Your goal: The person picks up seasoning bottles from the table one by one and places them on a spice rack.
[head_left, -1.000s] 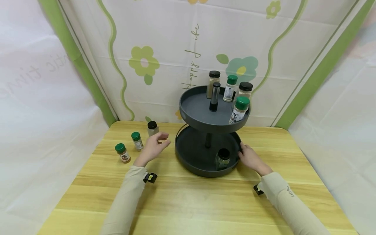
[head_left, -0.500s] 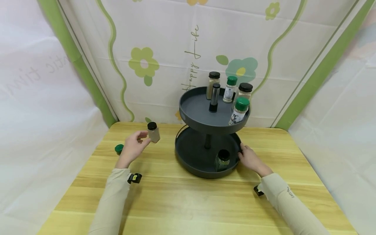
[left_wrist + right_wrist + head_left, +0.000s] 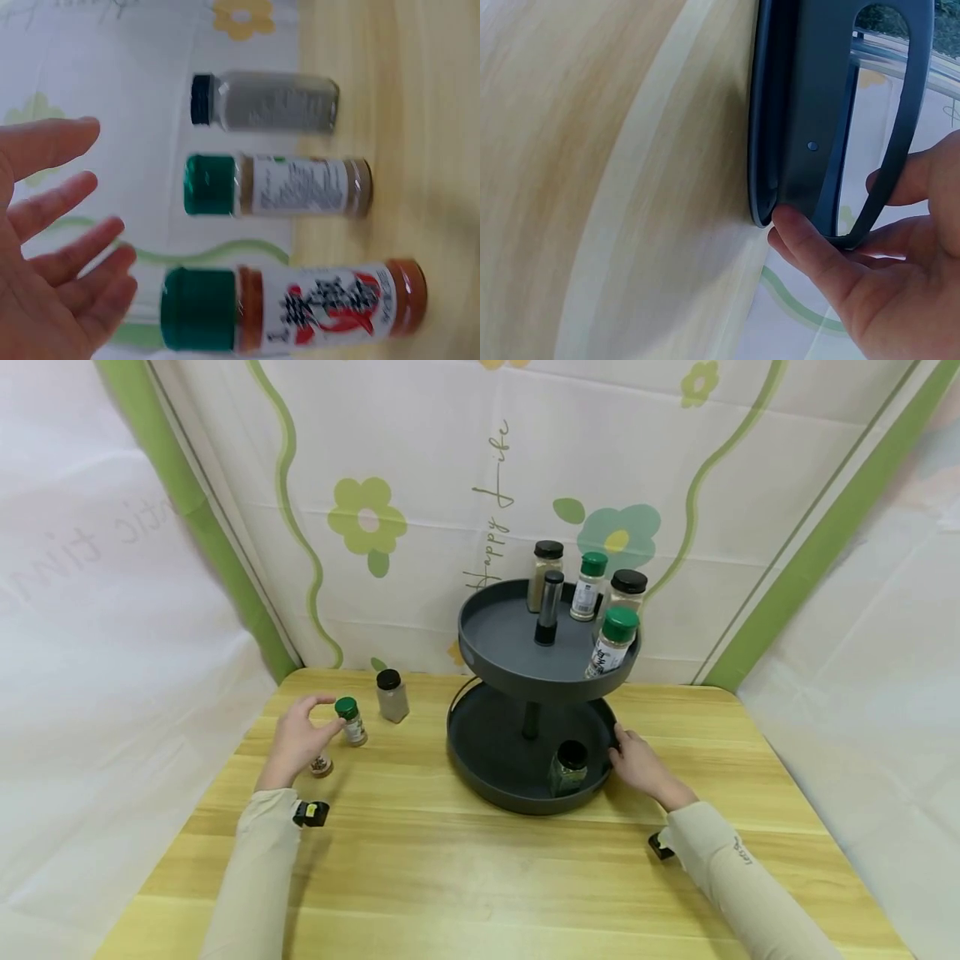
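Observation:
My left hand (image 3: 298,739) hovers over the left side of the table, fingers spread and holding nothing. In the left wrist view three spice jars stand before it: a green-capped jar with a red-brown filling (image 3: 330,307), a slimmer green-capped jar (image 3: 300,187) and a black-capped jar (image 3: 277,103). From the head, the hand partly covers the red-brown jar (image 3: 321,766). My right hand (image 3: 647,768) grips the handle (image 3: 900,142) on the lower tier of a dark grey two-tier spice rack (image 3: 487,793), thumb against the tray's base edge.
On the upper tier (image 3: 510,652) stand several spice jars, among them a green-capped jar (image 3: 611,643) at the front right. A black-capped jar of green herbs (image 3: 568,770) sits on the lower tier. A patterned curtain (image 3: 420,527) hangs behind the wooden table (image 3: 480,877).
My left hand has moved left, away from beside the rack, past the black-capped jar to the green-capped jars. The right hand has stayed at the rack.

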### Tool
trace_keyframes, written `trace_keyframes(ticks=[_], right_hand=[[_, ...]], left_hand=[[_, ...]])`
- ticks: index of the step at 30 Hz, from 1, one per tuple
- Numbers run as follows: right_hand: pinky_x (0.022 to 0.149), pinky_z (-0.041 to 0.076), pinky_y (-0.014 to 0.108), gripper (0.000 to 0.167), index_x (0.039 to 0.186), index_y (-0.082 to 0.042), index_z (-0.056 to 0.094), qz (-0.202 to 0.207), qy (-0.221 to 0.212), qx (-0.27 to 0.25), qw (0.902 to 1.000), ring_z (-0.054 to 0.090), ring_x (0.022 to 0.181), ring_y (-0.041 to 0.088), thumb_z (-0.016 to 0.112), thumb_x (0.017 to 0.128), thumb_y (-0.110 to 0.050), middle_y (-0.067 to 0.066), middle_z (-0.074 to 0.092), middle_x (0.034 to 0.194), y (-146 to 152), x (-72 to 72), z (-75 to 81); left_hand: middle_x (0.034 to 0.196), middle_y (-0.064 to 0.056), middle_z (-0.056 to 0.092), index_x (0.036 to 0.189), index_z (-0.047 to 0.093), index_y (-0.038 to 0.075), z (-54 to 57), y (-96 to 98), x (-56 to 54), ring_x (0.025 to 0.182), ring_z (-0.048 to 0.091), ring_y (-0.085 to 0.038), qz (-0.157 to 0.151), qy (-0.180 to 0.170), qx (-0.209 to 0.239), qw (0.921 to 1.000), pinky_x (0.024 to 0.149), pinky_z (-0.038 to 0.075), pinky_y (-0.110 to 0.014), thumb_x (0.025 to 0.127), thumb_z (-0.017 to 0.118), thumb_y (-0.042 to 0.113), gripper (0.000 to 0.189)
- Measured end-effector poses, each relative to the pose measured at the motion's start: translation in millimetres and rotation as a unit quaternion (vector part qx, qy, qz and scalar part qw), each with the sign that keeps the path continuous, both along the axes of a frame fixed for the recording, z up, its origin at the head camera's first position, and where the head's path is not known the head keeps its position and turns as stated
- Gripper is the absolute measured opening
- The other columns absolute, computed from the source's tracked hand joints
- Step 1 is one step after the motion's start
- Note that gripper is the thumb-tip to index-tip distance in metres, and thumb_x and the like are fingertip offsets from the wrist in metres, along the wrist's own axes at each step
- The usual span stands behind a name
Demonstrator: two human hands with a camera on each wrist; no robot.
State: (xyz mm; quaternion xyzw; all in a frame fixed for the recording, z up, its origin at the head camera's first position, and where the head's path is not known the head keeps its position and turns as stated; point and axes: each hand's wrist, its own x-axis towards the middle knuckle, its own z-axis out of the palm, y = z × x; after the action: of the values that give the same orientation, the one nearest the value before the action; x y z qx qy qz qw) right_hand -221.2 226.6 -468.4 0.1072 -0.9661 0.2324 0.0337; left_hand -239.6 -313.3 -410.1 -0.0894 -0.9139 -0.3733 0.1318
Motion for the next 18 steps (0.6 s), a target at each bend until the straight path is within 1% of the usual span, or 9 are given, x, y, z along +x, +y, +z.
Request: trace_keyframes(ticks=[4, 5, 7, 10, 13, 18], right_hand=[[0.091, 0.04, 0.058, 0.053, 0.137, 0.022, 0.024, -0.001, -0.002, -0.001, 1.0, 0.042, 0.116, 0.054, 0.042, 0.097, -0.007, 0.044, 0.035, 0.13, 0.0, 0.2, 1.1], [0.091, 0.04, 0.058, 0.053, 0.137, 0.022, 0.024, -0.001, -0.003, -0.001, 1.0, 0.042, 0.116, 0.054, 0.042, 0.097, -0.007, 0.044, 0.035, 0.13, -0.1, 0.3, 1.2], [0.091, 0.04, 0.059, 0.053, 0.137, 0.022, 0.024, -0.002, -0.004, -0.005, 1.0, 0.042, 0.116, 0.054, 0.042, 0.097, -0.007, 0.044, 0.035, 0.13, -0.7, 1.1, 2.7], [0.092, 0.04, 0.058, 0.053, 0.138, 0.022, 0.024, -0.003, -0.004, -0.007, 1.0, 0.042, 0.116, 0.054, 0.042, 0.097, -0.006, 0.044, 0.035, 0.13, -1.0, 2.2, 5.0], [0.091, 0.04, 0.058, 0.052, 0.138, 0.022, 0.024, -0.002, -0.004, -0.004, 1.0, 0.042, 0.116, 0.054, 0.042, 0.097, -0.006, 0.044, 0.035, 0.13, -0.9, 2.1, 6.1], [0.091, 0.04, 0.058, 0.052, 0.137, 0.023, 0.024, 0.001, -0.007, -0.004, 1.0, 0.042, 0.116, 0.054, 0.043, 0.097, -0.006, 0.044, 0.035, 0.13, -0.5, 0.9, 5.0]], left_hand=[[0.142, -0.031, 0.03, 0.134, 0.045, -0.004, -3.5, -11.1, 2.5, 0.126, 0.03, -0.051, -0.001, -0.053, -0.021, 0.9984, 0.099, 0.028, -0.063, 0.09, 0.065, 0.022, 0.056], [0.143, -0.032, 0.027, 0.136, 0.042, -0.005, -4.2, -13.4, 3.2, 0.128, 0.025, -0.052, -0.001, -0.066, -0.026, 0.9975, 0.1, 0.026, -0.064, 0.09, 0.066, 0.023, 0.059], [0.143, -0.034, 0.025, 0.139, 0.038, -0.005, -7.0, -17.2, 3.1, 0.128, 0.025, -0.053, -0.004, -0.087, -0.035, 0.9956, 0.1, 0.026, -0.065, 0.089, 0.066, 0.025, 0.065], [0.141, -0.036, 0.026, 0.141, 0.032, -0.007, -11.2, -20.4, 1.6, 0.127, 0.026, -0.054, -0.007, -0.11, -0.043, 0.993, 0.099, 0.027, -0.064, 0.087, 0.068, 0.027, 0.073], [0.14, -0.038, 0.028, 0.143, 0.028, -0.007, -15.6, -22.4, 0.4, 0.124, 0.03, -0.054, -0.005, -0.127, -0.042, 0.9909, 0.097, 0.031, -0.064, 0.087, 0.068, 0.029, 0.078], [0.139, -0.038, 0.029, 0.143, 0.026, -0.007, -19.3, -23.9, 1.6, 0.118, 0.038, -0.054, 0.009, -0.146, -0.035, 0.9887, 0.092, 0.038, -0.061, 0.087, 0.067, 0.022, 0.075]])
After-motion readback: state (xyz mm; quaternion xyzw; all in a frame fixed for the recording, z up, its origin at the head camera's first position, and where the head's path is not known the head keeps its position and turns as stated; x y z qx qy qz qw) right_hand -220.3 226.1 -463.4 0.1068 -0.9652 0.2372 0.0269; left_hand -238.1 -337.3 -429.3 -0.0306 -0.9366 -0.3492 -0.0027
